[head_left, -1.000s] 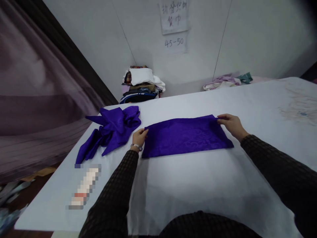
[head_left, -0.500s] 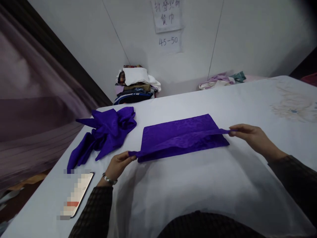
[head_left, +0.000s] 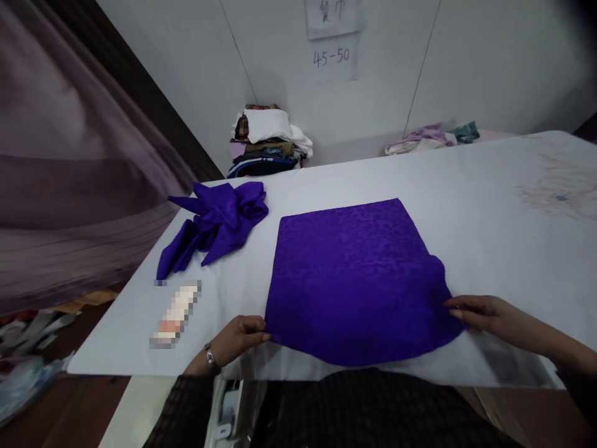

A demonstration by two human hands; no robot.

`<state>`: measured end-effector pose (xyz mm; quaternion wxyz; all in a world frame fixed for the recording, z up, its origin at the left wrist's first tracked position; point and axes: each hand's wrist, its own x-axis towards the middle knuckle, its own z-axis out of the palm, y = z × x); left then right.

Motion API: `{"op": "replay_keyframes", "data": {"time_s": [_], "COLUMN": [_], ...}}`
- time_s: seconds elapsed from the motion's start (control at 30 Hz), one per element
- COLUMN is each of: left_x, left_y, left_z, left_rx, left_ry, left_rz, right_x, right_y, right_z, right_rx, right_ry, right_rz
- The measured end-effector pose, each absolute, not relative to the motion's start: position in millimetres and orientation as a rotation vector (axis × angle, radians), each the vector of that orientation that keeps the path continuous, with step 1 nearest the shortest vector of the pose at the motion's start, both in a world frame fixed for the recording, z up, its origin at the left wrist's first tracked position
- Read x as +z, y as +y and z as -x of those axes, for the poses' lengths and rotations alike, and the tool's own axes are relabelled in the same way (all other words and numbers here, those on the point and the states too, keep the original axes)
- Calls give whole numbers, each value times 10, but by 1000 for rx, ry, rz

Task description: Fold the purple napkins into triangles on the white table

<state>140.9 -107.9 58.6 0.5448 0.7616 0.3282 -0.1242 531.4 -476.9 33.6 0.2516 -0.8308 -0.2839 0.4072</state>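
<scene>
A purple patterned cloth napkin (head_left: pixel 354 280) is spread on the white-covered table, its near edge sagging between my hands. My left hand (head_left: pixel 240 339) pinches the near left corner between thumb and fingers; a metal bracelet circles that wrist. At the near right corner my right hand (head_left: pixel 480 311) grips the cloth between thumb and fingertips. The right side of the napkin bulges up slightly. To the left lies a crumpled heap of purple cloth (head_left: pixel 224 218), apart from the napkin and from both hands.
A blurred-out phone-like object (head_left: pixel 176 314) lies at the table's left. Behind the far edge rise a stack of folded clothes (head_left: pixel 265 140) and some lilac and green cloths (head_left: pixel 429 138). A sheer curtain (head_left: pixel 93 186) hangs at left. Paper signs (head_left: pixel 333 59) are on the wall.
Both hands have drawn the napkin's held edge toward my body, unfolding the cloth from a narrow folded strip into a wider sheet. The view has shifted, showing the table's near edge.
</scene>
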Motion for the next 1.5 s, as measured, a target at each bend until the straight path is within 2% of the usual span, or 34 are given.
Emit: {"op": "replay_keyframes", "data": {"time_s": [0.13, 0.33, 0.5, 0.7, 0.77, 0.83, 0.93, 1.03, 1.27, 1.5], "left_x": [563, 587, 593, 561, 571, 570, 469, 239, -24, -10], "left_y": [-1190, -1322, -1213, -958, -1015, -1191, -1636, -2110, -2503, -2464], "left_z": [-1342, -1351, -1357, -1270, -1223, -1179, -1154, -1203, -1450, -1728], "left_rx": [-286, -242, 42, 307, 353, 361, 185, -18, -60, -203], "left_ry": [804, 943, 1228, 1570, 1624, 1657, 1551, 1365, 1187, 976], "left_rz": [-1855, -1998, -2120, -2266, -2300, -2252, -1994, -1555, -1045, -961], "right_x": [335, 368, 440, 502, 533, 555, 541, 465, 221, 108], "right_y": [-4809, -4856, -4708, -4325, -4126, -3855, -3305, -2653, -1441, -969], "right_z": [-5280, -5252, -5076, -4847, -4946, -5141, -5504, -5784, -5878, -5853], "right_rx": [1291, 1264, 1257, 1505, 1386, 1123, 724, 467, 362, 377], "right_ry": [-810, -921, -1051, -1333, -1418, -1485, -1539, -1613, -1605, -1445], "right_rz": [2143, 2189, 2146, 1992, 2029, 2060, 2096, 2192, 2421, 2535]}}
